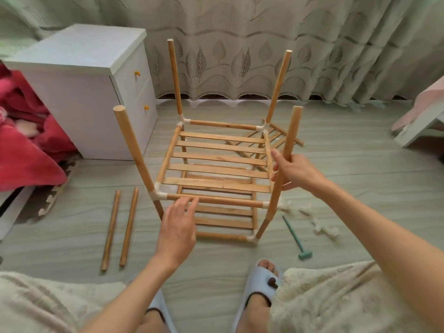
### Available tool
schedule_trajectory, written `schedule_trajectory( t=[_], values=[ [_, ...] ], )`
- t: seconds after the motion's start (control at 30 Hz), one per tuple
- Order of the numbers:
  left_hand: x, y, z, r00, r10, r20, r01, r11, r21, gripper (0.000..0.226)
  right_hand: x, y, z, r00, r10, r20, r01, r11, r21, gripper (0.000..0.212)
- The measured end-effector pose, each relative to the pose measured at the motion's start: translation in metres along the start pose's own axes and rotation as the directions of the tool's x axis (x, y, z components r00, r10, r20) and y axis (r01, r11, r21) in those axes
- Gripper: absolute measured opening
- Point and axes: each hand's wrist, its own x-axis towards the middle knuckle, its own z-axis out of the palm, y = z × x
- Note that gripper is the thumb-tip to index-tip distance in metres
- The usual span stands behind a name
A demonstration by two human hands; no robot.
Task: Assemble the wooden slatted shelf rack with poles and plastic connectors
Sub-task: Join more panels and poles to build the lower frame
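Right hand (pixel 294 171) grips the rack's (pixel 217 164) near-right pole (pixel 287 145) (fingers curled round it); left hand (pixel 177 227) hovers spread before the rack's front rail (pixel 216 200)

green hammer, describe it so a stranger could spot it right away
Start at the rack in mid-floor and go to its near right corner. The hammer lies flat on the floor there, beside white plastic connectors. It is the only green tool.

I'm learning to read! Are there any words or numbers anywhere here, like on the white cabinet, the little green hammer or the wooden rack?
None: no words, numbers or labels show anywhere.
White cabinet: plain, only orange knobs.
Green hammer: no markings visible.
Wooden rack: bare wood and white connectors.
Curtain: leaf pattern only, no writing.
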Motion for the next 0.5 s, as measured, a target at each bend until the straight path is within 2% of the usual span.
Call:
schedule_trajectory(
  t=[0.1, 0.2, 0.33, 0.5],
  values=[
    [0.021, 0.013, 0.005, 0.959, 0.042, 0.279, -0.064, 0.996, 0.070, 0.058, -0.006, 0.010, -0.027, 0.994, -0.040, -0.106, 0.037, 0.999, -0.033, 0.046],
    [0.034, 0.022, 0.010, 0.888, -0.021, 0.460, -0.053, 0.987, 0.148, 0.063, -0.014, 0.028, -0.045, 0.976, -0.051, -0.210, 0.088, 0.981, 0.173, 0.044],
    [0.031, 0.019, 0.016, 0.919, -0.007, 0.393, -0.068, 0.982, 0.178, 0.071, -0.016, 0.044, -0.055, 0.957, -0.078, -0.280, 0.174, 0.925, 0.337, 0.027],
    [0.028, 0.019, 0.020, 0.940, -0.005, 0.342, -0.061, 0.981, 0.183, 0.071, -0.016, 0.056, -0.052, 0.977, -0.115, -0.182, 0.162, 0.950, 0.267, 0.015]
  ],
)
